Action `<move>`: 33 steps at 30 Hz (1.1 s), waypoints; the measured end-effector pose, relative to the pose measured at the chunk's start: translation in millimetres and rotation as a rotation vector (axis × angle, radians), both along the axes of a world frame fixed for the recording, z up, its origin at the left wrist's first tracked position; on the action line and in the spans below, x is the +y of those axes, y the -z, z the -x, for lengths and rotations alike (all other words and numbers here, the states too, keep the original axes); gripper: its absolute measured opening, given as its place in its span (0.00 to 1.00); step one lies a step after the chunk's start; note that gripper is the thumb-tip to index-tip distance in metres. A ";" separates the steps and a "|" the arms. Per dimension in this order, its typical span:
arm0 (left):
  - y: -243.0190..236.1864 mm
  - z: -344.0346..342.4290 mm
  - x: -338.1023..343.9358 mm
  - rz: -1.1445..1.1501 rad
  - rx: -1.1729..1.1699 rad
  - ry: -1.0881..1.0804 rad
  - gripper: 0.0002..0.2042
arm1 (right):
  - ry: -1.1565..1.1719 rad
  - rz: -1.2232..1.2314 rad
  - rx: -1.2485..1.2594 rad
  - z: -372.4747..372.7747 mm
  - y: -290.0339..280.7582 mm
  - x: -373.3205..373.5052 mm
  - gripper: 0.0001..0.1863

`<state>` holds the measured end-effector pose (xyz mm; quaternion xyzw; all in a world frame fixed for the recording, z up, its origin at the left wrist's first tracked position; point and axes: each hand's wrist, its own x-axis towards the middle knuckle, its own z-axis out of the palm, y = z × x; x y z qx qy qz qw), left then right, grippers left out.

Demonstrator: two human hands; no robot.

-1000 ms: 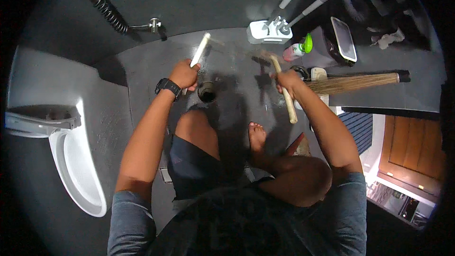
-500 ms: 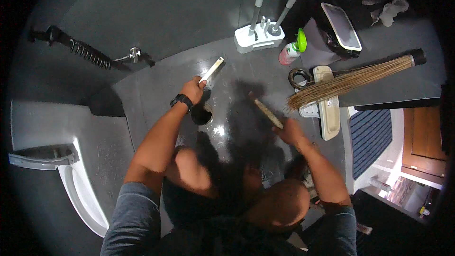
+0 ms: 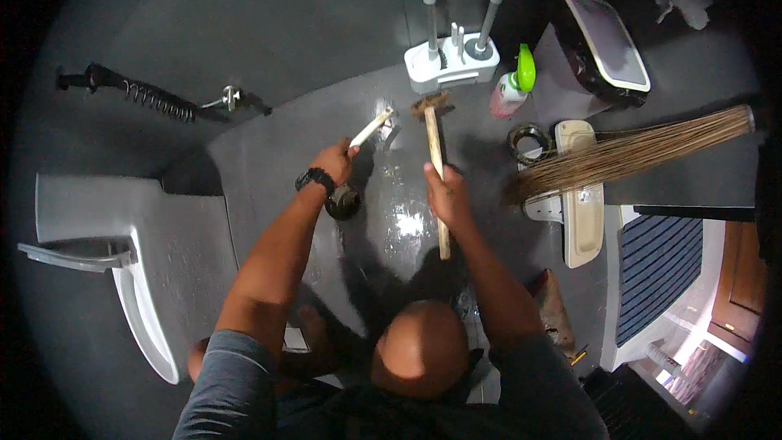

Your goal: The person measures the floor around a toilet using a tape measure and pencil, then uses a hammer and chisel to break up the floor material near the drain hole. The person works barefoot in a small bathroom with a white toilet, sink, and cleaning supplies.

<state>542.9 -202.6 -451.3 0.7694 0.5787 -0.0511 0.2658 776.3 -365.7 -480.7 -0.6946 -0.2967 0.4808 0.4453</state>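
Note:
My left hand (image 3: 336,163), with a black watch on its wrist, is closed round a slim cream-white stick-like tool (image 3: 372,128). The tool's far end is by a pale, wet-looking patch on the grey floor; I cannot make out its exact kind. My right hand (image 3: 449,197) grips a hammer (image 3: 433,138) by its light wooden handle. Its rusty brown head points away from me, right of the white tool's tip and apart from it. Just below my left hand is a round dark hole (image 3: 343,202) in the floor.
A white holder (image 3: 452,72) with long-handled brushes stands at the far wall. Right of it are a spray bottle (image 3: 511,94) with a green top and a lidded bin (image 3: 607,41). A stick broom (image 3: 635,151) lies across a beige lid-like piece (image 3: 583,232). A white toilet-like fixture (image 3: 147,310) stands left.
My right hand has moved forward and left, and the hammer's head now shows at the far end. My left hand stays nearly in place, with the white tool slanting more to the right.

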 end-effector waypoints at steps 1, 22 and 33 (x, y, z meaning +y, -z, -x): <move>-1.7 -0.8 0.0 0.025 0.012 -0.006 0.22 | -0.004 -0.028 -0.020 3.4 -0.2 7.1 0.26; -56.5 -17.3 56.6 0.030 0.116 0.318 0.19 | 0.014 -0.036 -0.336 31.5 25.2 18.3 0.29; -47.0 -19.4 63.0 -0.006 0.107 0.349 0.18 | 0.033 -0.036 -0.423 36.5 25.8 24.9 0.30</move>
